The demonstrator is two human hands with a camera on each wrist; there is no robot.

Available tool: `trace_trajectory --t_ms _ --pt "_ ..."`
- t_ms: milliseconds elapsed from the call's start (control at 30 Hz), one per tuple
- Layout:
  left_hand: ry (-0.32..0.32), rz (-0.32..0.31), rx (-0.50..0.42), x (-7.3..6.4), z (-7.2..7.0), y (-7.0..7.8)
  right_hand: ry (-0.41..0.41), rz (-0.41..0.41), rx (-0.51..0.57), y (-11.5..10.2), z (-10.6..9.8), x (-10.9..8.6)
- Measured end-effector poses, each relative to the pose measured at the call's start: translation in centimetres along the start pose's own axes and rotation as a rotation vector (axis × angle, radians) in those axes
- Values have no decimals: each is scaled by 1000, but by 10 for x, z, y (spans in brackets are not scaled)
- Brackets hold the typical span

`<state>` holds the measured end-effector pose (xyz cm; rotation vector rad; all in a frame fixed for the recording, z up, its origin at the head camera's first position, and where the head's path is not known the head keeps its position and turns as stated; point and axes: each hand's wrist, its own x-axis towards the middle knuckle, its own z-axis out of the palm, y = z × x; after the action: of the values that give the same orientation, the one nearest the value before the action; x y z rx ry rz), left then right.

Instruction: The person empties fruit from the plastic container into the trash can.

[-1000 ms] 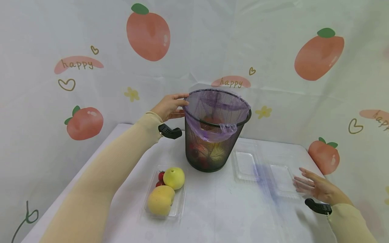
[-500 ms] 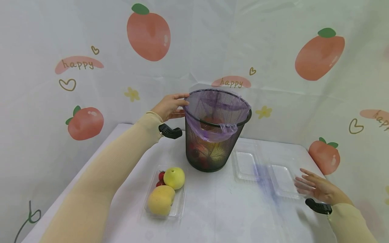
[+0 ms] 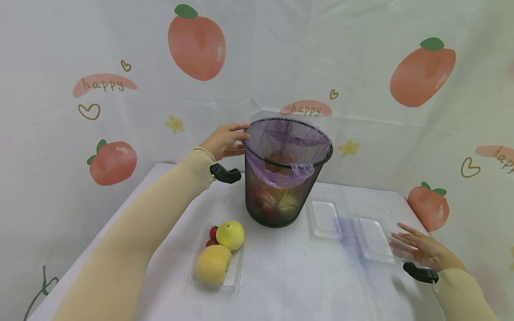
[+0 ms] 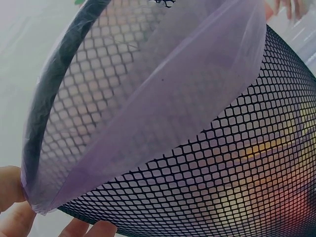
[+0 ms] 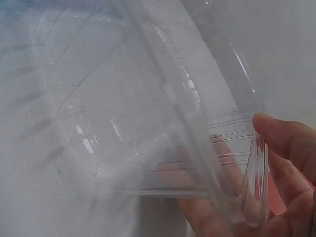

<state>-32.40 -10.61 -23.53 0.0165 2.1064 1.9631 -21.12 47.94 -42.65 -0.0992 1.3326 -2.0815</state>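
Note:
A black mesh wastebasket (image 3: 257, 178) lined with a thin purple bag (image 3: 277, 178) stands toward the back of the table. Red and yellow fruit shows through its lower mesh. My left hand (image 3: 225, 141) reaches to its left rim, the fairly straight fingers touching the rim and outer side; fingertips (image 4: 101, 229) show low against the mesh in the left wrist view. At the right, my right hand (image 3: 423, 249) grips a clear plastic container (image 5: 217, 173) by one end. Its thumb (image 5: 281, 133) lies on the edge, with fingers seen through the plastic.
A clear tray (image 3: 239, 274) at front left bears yellow fruit (image 3: 213, 264), a greenish-yellow fruit (image 3: 230, 235) and red cherry tomatoes (image 3: 213, 232). Another clear tray (image 3: 315, 229) lies right of the wastebasket. A bluish-purple streak (image 3: 353, 245) crosses the white tablecloth. Printed cloth (image 3: 261, 58) hangs behind.
The clear container in my right hand has turned slightly, and that hand has shifted a little. My left hand stays at the wastebasket rim, and the fruit tray has not moved.

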Motion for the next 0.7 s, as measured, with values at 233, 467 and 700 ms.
trace_trajectory --t_ms 233,467,700 --pt "4 13 14 -3 1 0 28 -12 2 1 0 0" --pt "8 -12 5 0 0 1 110 -4 11 0 5 -1" --pt "18 -8 13 0 1 1 146 -48 68 -2 2 -5"
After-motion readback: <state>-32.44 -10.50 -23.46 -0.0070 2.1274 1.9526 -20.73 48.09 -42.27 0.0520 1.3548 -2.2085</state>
